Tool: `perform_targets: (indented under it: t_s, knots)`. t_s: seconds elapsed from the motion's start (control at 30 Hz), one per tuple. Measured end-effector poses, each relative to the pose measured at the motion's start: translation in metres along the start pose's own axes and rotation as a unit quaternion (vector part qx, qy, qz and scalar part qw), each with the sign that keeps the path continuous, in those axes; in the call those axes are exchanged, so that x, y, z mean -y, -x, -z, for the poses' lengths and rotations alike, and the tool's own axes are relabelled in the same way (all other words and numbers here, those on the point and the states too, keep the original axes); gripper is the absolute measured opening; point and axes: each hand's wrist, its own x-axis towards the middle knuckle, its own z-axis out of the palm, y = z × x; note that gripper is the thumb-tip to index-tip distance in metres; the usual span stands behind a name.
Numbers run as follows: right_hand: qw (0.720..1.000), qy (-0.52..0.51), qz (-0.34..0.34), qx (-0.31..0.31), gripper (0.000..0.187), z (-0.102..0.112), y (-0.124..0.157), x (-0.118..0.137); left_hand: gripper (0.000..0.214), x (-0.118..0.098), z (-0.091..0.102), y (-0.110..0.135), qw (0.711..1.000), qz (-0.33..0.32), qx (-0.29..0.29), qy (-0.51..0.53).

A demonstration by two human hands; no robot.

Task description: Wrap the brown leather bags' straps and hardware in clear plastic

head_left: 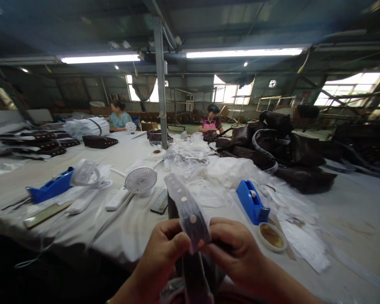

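Between my hands is a dark studded strap (190,211), covered in a clear plastic wrap and standing up from my lap. My left hand (164,249) pinches its left edge, thumb on the front. At the right edge, my right hand (231,249) closes its thumb and fingers on the wrap. Below the hands the strap runs down toward a dark item partly hidden by my arms. Right of my hands stands a blue tape dispenser (251,202), with a roll of tape (272,237) lying in front of it.
A white fan (141,179), a phone (160,202) and another blue dispenser (52,185) lie on the left. Clear plastic bags (221,173) spread across the middle. Dark bags (272,147) are heaped at right. A metal post (162,84) stands mid-table. Two people sit across the table.
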Motion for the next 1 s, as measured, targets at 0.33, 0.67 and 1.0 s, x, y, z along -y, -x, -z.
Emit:
perform_targets:
  t_s: [0.33, 0.67, 1.0]
  knots:
    - [0.983, -0.145, -0.079, 0.077, 0.046, 0.001, -0.007, -0.016, 0.017, -0.015, -0.006, 0.014, 0.968, -0.080, -0.106, -0.213]
    - [0.863, -0.411, -0.292, 0.038, 0.035, -0.023, -0.036, -0.025, 0.030, -0.004, 0.026, 0.017, 0.871, -0.300, -0.042, -0.387]
    - [0.995, 0.023, 0.020, 0.096, 0.019, -0.048, -0.033, -0.038, 0.039, -0.006, 0.048, 0.010, 0.979, 0.075, -0.144, 0.121]
